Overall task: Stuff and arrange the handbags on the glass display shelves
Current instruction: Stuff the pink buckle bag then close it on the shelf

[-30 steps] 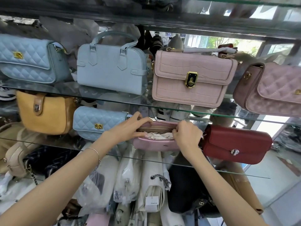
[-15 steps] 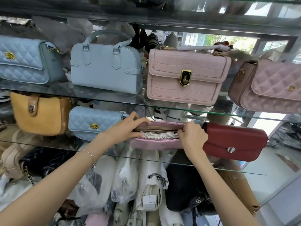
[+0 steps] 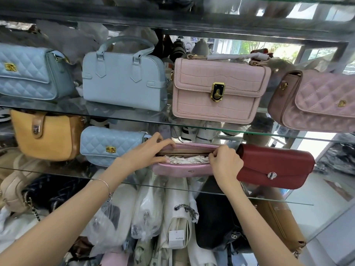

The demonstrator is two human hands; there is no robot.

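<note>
A small pink zip bag lies on the middle glass shelf, its top open and white stuffing paper showing inside. My left hand grips the bag's left end, thumb at the front edge and fingers over the back edge. My right hand pinches the right end of the opening at the zip. A red flap bag sits right of it and a light blue quilted bag left of it.
The upper glass shelf carries a blue quilted bag, a blue handle bag, a pink croc bag and a pink quilted bag. A mustard bag stands far left. Wrapped bags hang below.
My right hand has slid right along the bag's opening to its right end. The left hand stays on the left end.
</note>
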